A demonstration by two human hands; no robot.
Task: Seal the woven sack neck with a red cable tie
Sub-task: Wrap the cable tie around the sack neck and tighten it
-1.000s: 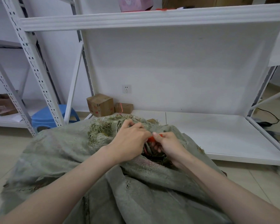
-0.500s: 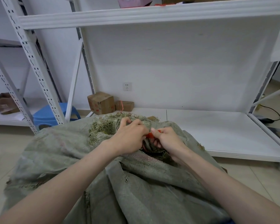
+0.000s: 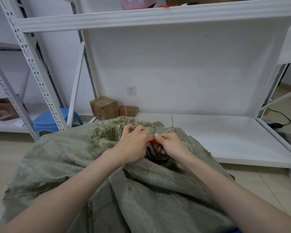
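Observation:
A grey-green woven sack (image 3: 60,158) lies on the floor and fills the lower half of the view. Its frayed, gathered neck (image 3: 107,132) points toward the shelf. My left hand (image 3: 133,145) grips the bunched neck from the left. My right hand (image 3: 171,145) pinches the red cable tie (image 3: 154,141), of which only a short red piece shows between the two hands. The rest of the tie is hidden by my fingers and the fabric.
A white metal shelf rack (image 3: 225,132) stands just behind the sack, its low shelf at the right. Two cardboard boxes (image 3: 104,107) sit by the wall under a socket. A blue stool (image 3: 54,118) is at the left behind a rack post.
Both hands stay at the sack neck with only small shifts of the fingers on the tie. The camera has tilted slightly.

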